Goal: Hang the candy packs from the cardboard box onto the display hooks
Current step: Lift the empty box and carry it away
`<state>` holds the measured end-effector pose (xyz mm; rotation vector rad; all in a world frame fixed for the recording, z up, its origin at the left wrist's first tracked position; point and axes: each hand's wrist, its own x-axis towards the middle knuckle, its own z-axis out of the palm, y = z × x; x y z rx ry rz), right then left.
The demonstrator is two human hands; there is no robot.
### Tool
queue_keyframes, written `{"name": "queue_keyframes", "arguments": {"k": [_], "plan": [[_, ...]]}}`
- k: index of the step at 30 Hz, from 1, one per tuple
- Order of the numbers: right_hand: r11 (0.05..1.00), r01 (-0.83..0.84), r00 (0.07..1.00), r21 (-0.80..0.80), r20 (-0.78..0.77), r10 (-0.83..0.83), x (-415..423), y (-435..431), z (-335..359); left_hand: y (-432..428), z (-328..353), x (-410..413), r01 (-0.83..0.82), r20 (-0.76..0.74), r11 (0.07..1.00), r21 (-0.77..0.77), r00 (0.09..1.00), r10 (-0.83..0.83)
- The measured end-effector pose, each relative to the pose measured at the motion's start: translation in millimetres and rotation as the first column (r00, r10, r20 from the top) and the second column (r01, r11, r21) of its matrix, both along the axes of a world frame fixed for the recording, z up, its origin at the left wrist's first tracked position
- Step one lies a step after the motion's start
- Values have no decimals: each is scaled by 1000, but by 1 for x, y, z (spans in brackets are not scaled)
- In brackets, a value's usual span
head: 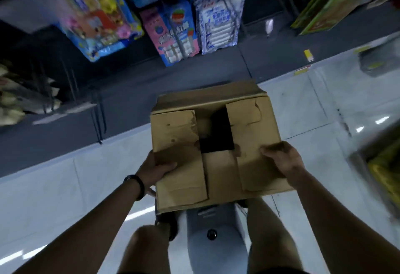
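Observation:
A brown cardboard box is held above the floor in front of me, its top flaps folded in with a dark gap between them. My left hand grips the box's near left edge, thumb on top of the flap. My right hand grips the near right side, fingers curled over the right flap. What is inside the box is hidden. Colourful candy packs hang on display hooks on the dark rack ahead, among them a white-blue pack and a large blue pack.
The dark base of the display rack runs across the left and middle. Pale tiled floor lies on the right and below. Green boxes stand at upper right, yellow-green goods at the right edge. My legs are under the box.

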<state>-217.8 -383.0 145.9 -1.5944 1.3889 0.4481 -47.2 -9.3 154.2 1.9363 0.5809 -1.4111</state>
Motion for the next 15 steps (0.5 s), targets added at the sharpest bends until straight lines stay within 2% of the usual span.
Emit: {"name": "queue_keyframes", "arguments": {"k": [5, 9, 15], "plan": [[992, 124, 992, -32, 7, -123, -61, -5, 121, -40, 110, 2, 222, 9, 967, -122, 975, -222], [953, 291, 956, -88, 59, -286, -118, 3, 213, -86, 200, 6, 402, 66, 893, -203, 915, -398], [860, 489, 868, -147, 182, -462, -204, 6, 312, -174, 300, -2, 618, 190, 750, -235, 786, -588]]}}
